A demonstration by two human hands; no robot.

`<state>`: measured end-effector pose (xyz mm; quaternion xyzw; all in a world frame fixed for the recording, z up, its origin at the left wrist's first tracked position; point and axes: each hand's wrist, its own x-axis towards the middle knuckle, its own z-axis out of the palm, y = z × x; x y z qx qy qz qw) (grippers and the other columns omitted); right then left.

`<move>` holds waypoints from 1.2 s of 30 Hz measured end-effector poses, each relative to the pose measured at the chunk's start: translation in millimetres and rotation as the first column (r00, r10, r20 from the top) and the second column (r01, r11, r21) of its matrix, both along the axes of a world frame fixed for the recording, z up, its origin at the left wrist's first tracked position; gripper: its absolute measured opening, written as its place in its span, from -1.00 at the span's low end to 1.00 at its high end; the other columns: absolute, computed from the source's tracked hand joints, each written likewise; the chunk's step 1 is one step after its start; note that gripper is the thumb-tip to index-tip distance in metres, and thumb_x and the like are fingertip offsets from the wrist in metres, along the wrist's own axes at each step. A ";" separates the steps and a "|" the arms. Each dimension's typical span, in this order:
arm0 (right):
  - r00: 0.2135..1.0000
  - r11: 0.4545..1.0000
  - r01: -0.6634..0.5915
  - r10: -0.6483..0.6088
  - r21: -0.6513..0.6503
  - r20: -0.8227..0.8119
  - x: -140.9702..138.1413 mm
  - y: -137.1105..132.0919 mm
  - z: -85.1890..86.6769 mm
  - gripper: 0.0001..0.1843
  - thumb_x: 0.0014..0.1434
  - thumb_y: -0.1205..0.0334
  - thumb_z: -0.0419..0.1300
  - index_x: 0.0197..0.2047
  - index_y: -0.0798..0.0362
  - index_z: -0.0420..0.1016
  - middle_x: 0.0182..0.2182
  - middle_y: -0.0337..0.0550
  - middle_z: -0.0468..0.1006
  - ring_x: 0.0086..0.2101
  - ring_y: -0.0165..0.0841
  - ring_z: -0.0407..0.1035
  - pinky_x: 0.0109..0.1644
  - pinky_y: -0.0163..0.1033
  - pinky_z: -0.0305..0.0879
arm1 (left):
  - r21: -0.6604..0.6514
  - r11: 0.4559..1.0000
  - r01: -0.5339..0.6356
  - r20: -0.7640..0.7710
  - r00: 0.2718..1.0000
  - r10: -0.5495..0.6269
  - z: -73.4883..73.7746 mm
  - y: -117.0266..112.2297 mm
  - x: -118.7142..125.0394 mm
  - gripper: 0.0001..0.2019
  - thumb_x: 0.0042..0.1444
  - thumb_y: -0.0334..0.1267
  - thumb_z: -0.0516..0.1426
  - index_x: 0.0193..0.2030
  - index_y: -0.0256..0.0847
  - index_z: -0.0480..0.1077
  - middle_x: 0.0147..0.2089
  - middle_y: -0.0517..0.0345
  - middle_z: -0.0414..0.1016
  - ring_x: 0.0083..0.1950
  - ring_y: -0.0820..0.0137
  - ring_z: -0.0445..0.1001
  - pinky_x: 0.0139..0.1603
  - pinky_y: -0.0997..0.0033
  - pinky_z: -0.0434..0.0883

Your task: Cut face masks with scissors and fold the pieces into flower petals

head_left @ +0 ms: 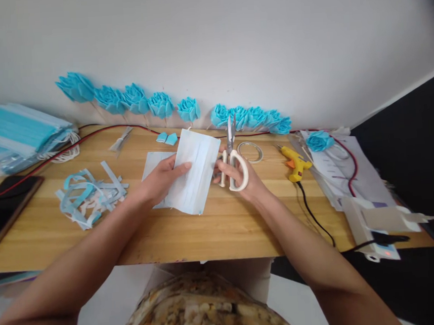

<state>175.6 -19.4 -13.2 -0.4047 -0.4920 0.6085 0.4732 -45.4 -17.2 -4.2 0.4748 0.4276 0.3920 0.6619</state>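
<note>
My left hand [163, 180] grips a pale blue face mask sheet [195, 171], thumb on top, holding it tilted above the wooden table [214, 232]. Another light sheet [151, 166] lies under it. My right hand [240, 178] holds cream-handled scissors [233, 156] by the loops, blades pointing up and nearly closed, just right of the mask's edge.
Cut blue strips [89, 193] lie at the left, a stack of masks [18, 134] and a phone [6, 207] farther left. Blue fabric roses [161, 104] line the wall. A tape roll [250, 151], yellow glue gun [295, 163], papers and power strip [370, 221] sit to the right.
</note>
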 end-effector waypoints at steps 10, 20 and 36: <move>0.995 0.998 0.015 -0.021 0.061 0.103 -1.0 -0.6 -8.5 -0.48 -0.02 0.06 0.46 -0.09 -0.03 0.31 -0.47 -0.37 0.48 -0.54 -0.42 0.40 -0.51 -0.29 0.33 | 0.124 0.991 -0.043 -0.076 0.996 0.053 -4.2 2.1 -2.5 -0.50 0.05 0.09 0.32 0.02 -0.19 0.51 -0.22 0.07 0.63 -0.26 0.24 0.56 -0.34 0.38 0.45; 0.997 1.000 0.016 -0.017 0.009 0.074 14.6 3.9 9.5 -0.34 0.06 -0.29 0.31 0.08 -0.05 0.36 -0.37 -0.24 0.54 -0.46 -0.38 0.46 -0.47 -0.28 0.41 | 0.038 0.995 -0.090 -0.050 0.995 0.092 2.1 1.3 -1.6 -0.54 -0.04 0.10 0.35 -0.13 -0.21 0.50 -0.32 0.10 0.60 -0.36 0.28 0.52 -0.39 0.37 0.43; 0.173 0.873 -0.465 -0.073 0.146 0.982 65.6 -37.9 48.0 -0.56 0.22 0.11 0.27 0.17 -0.11 0.52 -0.10 -0.05 0.69 -0.15 -0.06 0.59 -0.12 -0.06 0.46 | 0.041 0.993 -0.112 0.151 0.983 0.105 3.6 0.5 0.6 -0.54 0.00 -0.01 0.35 -0.03 -0.24 0.48 -0.12 -0.02 0.65 -0.14 0.14 0.61 -0.17 0.24 0.53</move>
